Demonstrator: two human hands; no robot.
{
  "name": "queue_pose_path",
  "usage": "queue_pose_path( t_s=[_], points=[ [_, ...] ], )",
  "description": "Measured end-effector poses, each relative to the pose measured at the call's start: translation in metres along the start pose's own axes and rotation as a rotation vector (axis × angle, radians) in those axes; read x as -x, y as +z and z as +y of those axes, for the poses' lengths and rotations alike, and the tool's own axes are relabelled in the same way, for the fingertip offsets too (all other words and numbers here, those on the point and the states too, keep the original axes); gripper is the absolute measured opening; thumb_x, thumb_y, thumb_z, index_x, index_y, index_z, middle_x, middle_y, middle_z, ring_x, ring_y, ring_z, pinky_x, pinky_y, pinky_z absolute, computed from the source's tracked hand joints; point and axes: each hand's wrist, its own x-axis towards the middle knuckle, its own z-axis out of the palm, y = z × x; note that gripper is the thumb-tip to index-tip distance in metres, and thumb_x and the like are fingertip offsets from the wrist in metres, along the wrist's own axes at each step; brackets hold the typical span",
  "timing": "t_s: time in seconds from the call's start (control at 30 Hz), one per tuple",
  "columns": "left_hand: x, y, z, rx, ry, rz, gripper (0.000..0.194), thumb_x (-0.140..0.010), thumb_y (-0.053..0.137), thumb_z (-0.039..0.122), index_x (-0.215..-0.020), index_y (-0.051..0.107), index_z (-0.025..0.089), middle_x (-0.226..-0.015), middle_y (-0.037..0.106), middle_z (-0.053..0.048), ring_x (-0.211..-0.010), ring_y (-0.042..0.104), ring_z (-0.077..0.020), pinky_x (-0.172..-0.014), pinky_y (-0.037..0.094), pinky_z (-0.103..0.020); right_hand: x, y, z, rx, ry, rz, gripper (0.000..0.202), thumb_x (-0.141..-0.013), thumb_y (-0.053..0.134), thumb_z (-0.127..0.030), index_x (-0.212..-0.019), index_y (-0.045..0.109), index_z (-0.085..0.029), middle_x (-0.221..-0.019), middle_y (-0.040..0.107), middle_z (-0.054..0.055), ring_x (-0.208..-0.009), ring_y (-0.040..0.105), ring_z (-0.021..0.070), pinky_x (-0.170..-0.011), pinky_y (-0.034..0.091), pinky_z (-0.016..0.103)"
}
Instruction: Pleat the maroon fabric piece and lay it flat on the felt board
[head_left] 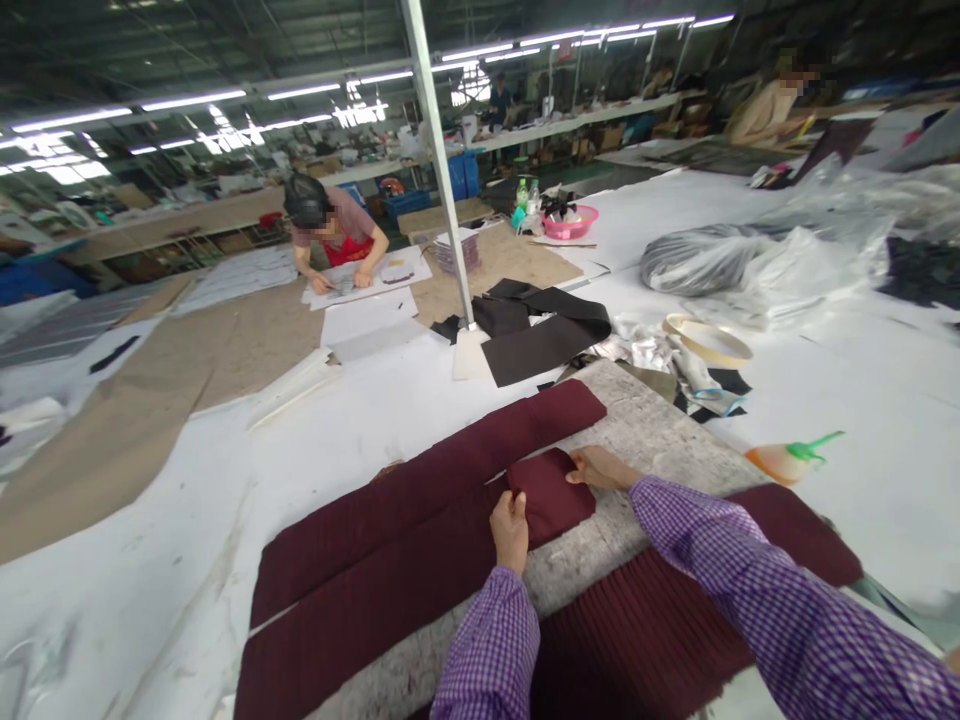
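Note:
A maroon fabric piece (555, 497) lies at the near end of a row of overlapping maroon pieces (390, 570). My left hand (510, 530) pinches its left edge between thumb and fingers. On its upper right edge, my right hand (600, 468) grips with the thumb on top. A second maroon row (442, 455) runs behind, and a thick fanned stack of maroon pieces (645, 625) sits below my right forearm. All of it rests on a worn grey board (667, 425).
A squeeze bottle with a green nozzle (787, 460) lies to the right. Beyond are black strips (547, 335), a tape roll (709, 340), plastic bags (765, 265), a metal post (442, 170) and a pink basin (570, 224). Across the table a person (337, 235) bends over white sheets.

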Motion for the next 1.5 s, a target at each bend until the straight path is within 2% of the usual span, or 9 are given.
queue_pose_path(
  t_s=[0.2, 0.27, 0.33, 0.4, 0.6, 0.83, 1.17, 1.37, 1.5],
  points=[
    [0.009, -0.034, 0.005, -0.022, 0.070, 0.073, 0.032, -0.094, 0.043, 0.038, -0.106, 0.057, 0.013, -0.083, 0.064, -0.003, -0.067, 0.062, -0.0125, -0.063, 0.055, -0.031, -0.001, -0.001, -0.002, 0.041, 0.049, -0.010, 0.023, -0.091, 0.058, -0.034, -0.100, 0.063, -0.014, -0.097, 0.065, 0.004, -0.086, 0.064, 0.0175, -0.076, 0.054, 0.036],
    [0.015, -0.046, 0.005, -0.078, 0.170, 0.070, 0.025, -0.092, 0.043, 0.027, -0.104, 0.061, 0.015, -0.094, 0.067, -0.007, -0.083, 0.064, -0.0165, -0.078, 0.055, -0.039, -0.001, -0.001, -0.002, 0.050, 0.049, -0.014, 0.023, -0.091, 0.057, -0.034, -0.100, 0.062, -0.014, -0.098, 0.065, 0.004, -0.085, 0.063, 0.0172, -0.076, 0.054, 0.036],
    [0.020, -0.052, 0.003, -0.137, 0.288, 0.019, 0.028, -0.086, 0.043, 0.012, -0.101, 0.066, 0.019, -0.107, 0.067, -0.008, -0.104, 0.061, -0.0196, -0.097, 0.047, -0.044, -0.002, -0.001, -0.003, 0.062, 0.045, -0.019, 0.023, -0.091, 0.057, -0.035, -0.100, 0.063, -0.014, -0.097, 0.065, 0.004, -0.085, 0.063, 0.0169, -0.076, 0.053, 0.036],
    [0.024, -0.051, 0.000, -0.189, 0.383, -0.033, 0.040, -0.079, 0.040, 0.003, -0.101, 0.068, 0.022, -0.115, 0.066, -0.006, -0.117, 0.054, -0.0197, -0.107, 0.040, -0.045, -0.002, -0.001, -0.004, 0.081, 0.036, -0.020, 0.023, -0.091, 0.057, -0.035, -0.100, 0.062, -0.014, -0.097, 0.065, 0.004, -0.085, 0.063, 0.0172, -0.077, 0.053, 0.036],
    [0.027, -0.043, -0.013, -0.346, 0.484, -0.045, 0.051, -0.077, 0.035, -0.001, -0.116, 0.062, 0.021, -0.124, 0.062, -0.007, -0.123, 0.048, -0.0201, -0.107, 0.037, -0.048, 0.002, -0.007, -0.013, 0.165, 0.022, -0.022, 0.023, -0.091, 0.058, -0.034, -0.102, 0.062, -0.014, -0.102, 0.065, 0.005, -0.090, 0.063, 0.0184, -0.080, 0.053, 0.039],
    [0.029, -0.043, -0.013, -0.503, 0.521, -0.053, 0.053, -0.082, 0.034, 0.002, -0.127, 0.053, 0.021, -0.128, 0.059, -0.007, -0.124, 0.046, -0.0209, -0.106, 0.038, -0.046, 0.001, -0.004, -0.018, 0.231, 0.017, 0.031, 0.025, -0.091, 0.057, -0.034, -0.108, 0.061, -0.016, -0.111, 0.063, 0.007, -0.098, 0.061, 0.0204, -0.086, 0.051, 0.042],
    [0.030, -0.042, -0.010, -0.662, 0.569, -0.058, 0.055, -0.084, 0.035, 0.001, -0.132, 0.049, 0.021, -0.127, 0.056, -0.008, -0.124, 0.044, -0.0211, -0.104, 0.040, -0.043, 0.001, -0.009, -0.019, 0.281, 0.003, 0.016, 0.025, -0.091, 0.057, -0.033, -0.108, 0.061, -0.015, -0.111, 0.063, 0.007, -0.099, 0.061, 0.0207, -0.087, 0.050, 0.043],
    [0.034, -0.040, -0.002, -0.745, 0.605, -0.042, 0.043, -0.090, 0.042, 0.018, -0.130, 0.053, 0.028, -0.128, 0.052, -0.009, -0.122, 0.044, -0.0248, -0.101, 0.041, -0.047, -0.002, -0.004, -0.016, 0.290, 0.008, 0.027, 0.024, -0.091, 0.057, -0.033, -0.107, 0.061, -0.015, -0.109, 0.064, 0.006, -0.097, 0.062, 0.0201, -0.085, 0.051, 0.042],
    [0.036, -0.039, 0.001, -0.778, 0.615, -0.033, 0.040, -0.090, 0.044, 0.019, -0.126, 0.056, 0.028, -0.128, 0.050, -0.009, -0.122, 0.043, -0.0254, -0.101, 0.042, -0.048, -0.003, -0.001, -0.012, 0.286, 0.025, 0.054, 0.025, -0.092, 0.056, -0.034, -0.106, 0.062, -0.015, -0.107, 0.065, 0.006, -0.095, 0.063, 0.0195, -0.084, 0.052, 0.041]
  ],
)
